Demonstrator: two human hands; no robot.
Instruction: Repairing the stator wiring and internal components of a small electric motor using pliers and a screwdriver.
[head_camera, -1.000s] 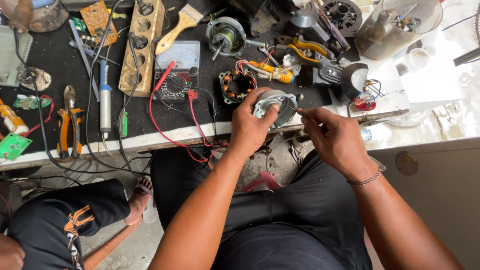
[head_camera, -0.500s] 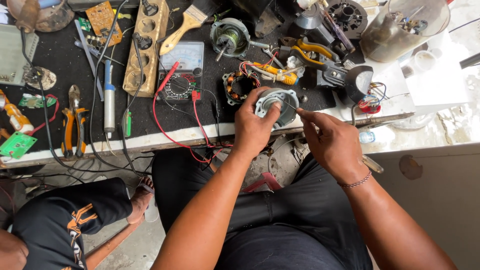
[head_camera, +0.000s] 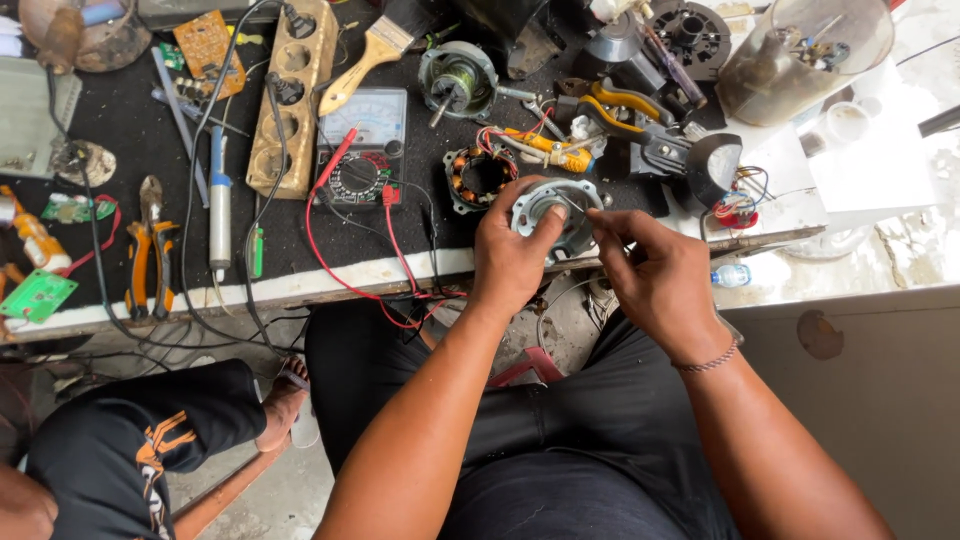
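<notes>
Both hands have drifted slightly right along the bench edge, motor cover kept between them.
Left hand (head_camera: 512, 258) grips the cover (head_camera: 553, 213); right hand (head_camera: 655, 275) pinches a thin wire (head_camera: 572, 207) at its centre.

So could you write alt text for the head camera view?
A person's left hand grips a round grey metal motor housing at a cluttered black workbench while the right hand pinches something thin at it. A copper-wound stator lies beside.

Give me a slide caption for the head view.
Left hand steadies a round metal motor cover while right hand works at it.
</notes>
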